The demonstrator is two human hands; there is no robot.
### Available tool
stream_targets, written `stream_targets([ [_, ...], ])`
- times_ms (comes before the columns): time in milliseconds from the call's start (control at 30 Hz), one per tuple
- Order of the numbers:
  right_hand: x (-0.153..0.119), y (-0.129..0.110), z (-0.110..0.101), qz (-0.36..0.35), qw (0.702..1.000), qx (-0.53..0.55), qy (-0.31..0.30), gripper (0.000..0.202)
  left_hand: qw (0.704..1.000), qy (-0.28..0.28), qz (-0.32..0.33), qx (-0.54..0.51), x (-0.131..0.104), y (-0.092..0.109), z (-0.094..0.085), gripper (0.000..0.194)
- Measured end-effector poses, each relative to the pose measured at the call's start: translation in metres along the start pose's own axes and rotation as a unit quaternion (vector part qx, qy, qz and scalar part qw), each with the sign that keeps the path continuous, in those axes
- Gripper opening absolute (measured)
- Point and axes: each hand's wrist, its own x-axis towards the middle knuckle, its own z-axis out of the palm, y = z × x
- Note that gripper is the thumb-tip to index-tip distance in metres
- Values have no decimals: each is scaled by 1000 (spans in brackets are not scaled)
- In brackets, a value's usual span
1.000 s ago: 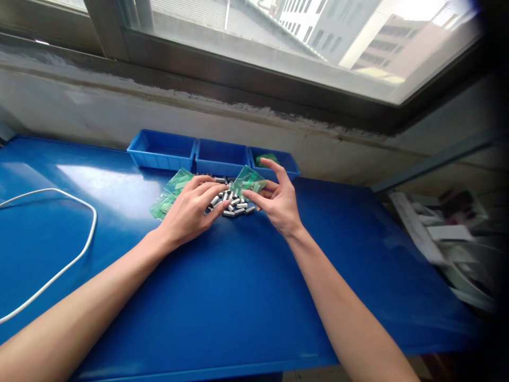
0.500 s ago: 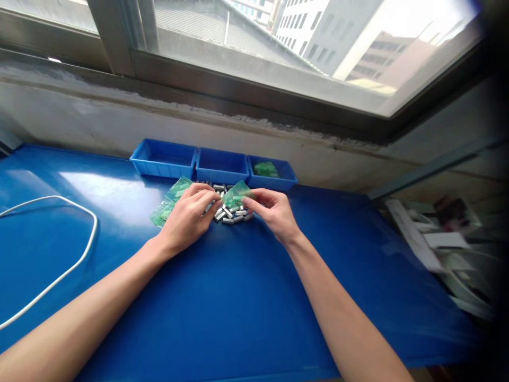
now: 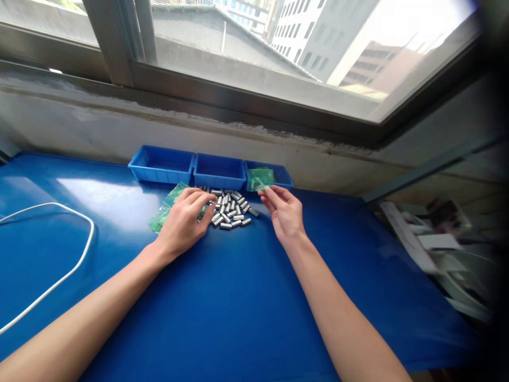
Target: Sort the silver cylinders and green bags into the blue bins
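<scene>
My right hand (image 3: 287,212) pinches a green plastic bag (image 3: 259,179) by its lower edge, in front of the right blue bin (image 3: 283,176). The bag overlaps the bin's front wall. My left hand (image 3: 186,217), its fingers curved with a gap between thumb and fingertips, rests beside green bags (image 3: 165,209) at the left of the pile and partly covers them. Between the hands lies a loose pile of small silver and black metal pieces (image 3: 233,212).
Two more blue bins, the left one (image 3: 163,174) and the middle one (image 3: 220,179), stand along the wall under the window. A white cable (image 3: 89,233) curves over the blue table (image 3: 222,307) at the left. Papers (image 3: 441,241) lie beyond the right edge.
My right hand has moved right and slightly away from the pile, carrying the green bag to the right bin. My left hand has parted from that bag and stays near its place.
</scene>
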Motion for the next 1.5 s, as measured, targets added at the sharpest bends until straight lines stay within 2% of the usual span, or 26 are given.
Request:
stream_targets([
  [167, 16, 7, -16, 53, 990, 114, 62, 24, 1000, -3, 16, 2, -1, 1, 0, 19],
  [333, 18, 6, -18, 25, 988, 145, 52, 24, 1000, 1, 24, 9, -1, 0, 1, 19],
  [433, 13, -1, -13, 34, 988, 146, 44, 20, 999, 16, 14, 49, -2, 0, 1, 19],
  [600, 2, -6, -3, 61, 995, 78, -31, 16, 990, 36, -40, 127, -1, -2, -7, 22],
  [700, -8, -4, 4, 66, 993, 1, -95, 16, 979, 40, -83, 181, 0, -8, -16, 36],
  [767, -14, -2, 8, 44, 988, -54, -137, 17, 972, 40, -104, 208, 0, -13, -21, 45],
  [867, -24, 1, 14, -30, 973, -134, -184, 19, 969, 32, -124, 213, 0, -20, -27, 50],
  [1000, -30, 2, 16, -115, 950, -205, -206, 20, 978, 35, -148, 146, 2, -27, -28, 45],
  [1133, -31, 2, 14, -138, 941, -221, -218, 19, 982, 123, -136, 51, 5, -28, -27, 29],
  [1233, -32, 2, 14, -139, 941, -212, -225, 17, 973, 189, -130, -8, 8, -24, -27, 27],
  [1367, -34, 0, 16, -140, 939, -206, -236, 17, 946, 257, -169, -105, 13, -18, -24, 28],
  [1500, -38, -2, 19, -141, 939, -200, -243, 17, 898, 273, -255, -233, 16, -15, -19, 33],
])
